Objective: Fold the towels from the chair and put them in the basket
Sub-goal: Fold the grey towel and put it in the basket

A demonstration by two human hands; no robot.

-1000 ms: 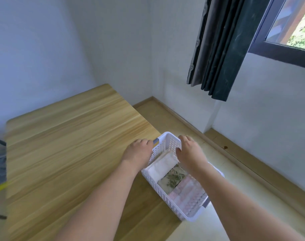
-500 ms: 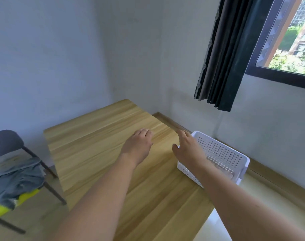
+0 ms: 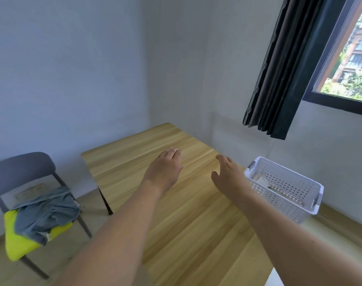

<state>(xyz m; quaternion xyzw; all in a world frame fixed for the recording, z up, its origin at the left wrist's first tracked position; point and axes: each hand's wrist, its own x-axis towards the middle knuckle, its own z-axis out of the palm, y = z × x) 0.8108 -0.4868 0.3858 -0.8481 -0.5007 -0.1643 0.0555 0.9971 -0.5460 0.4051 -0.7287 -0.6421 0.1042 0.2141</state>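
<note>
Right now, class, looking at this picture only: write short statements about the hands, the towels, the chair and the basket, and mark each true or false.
1. Both hands, left hand and right hand, are empty. True.
2. The basket sits on the chair. False: it sits at the table's right edge.
3. A grey towel lies over a yellow towel on the chair. True.
4. The basket is red. False: it is white.

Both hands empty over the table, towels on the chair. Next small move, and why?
Probably reach the left hand toward the grey towel heaped over the yellow towel on the chair. Both hands, the right hand included, are open and hold nothing, the table has no towel on it, and the basket already holds some folded cloth.
</note>
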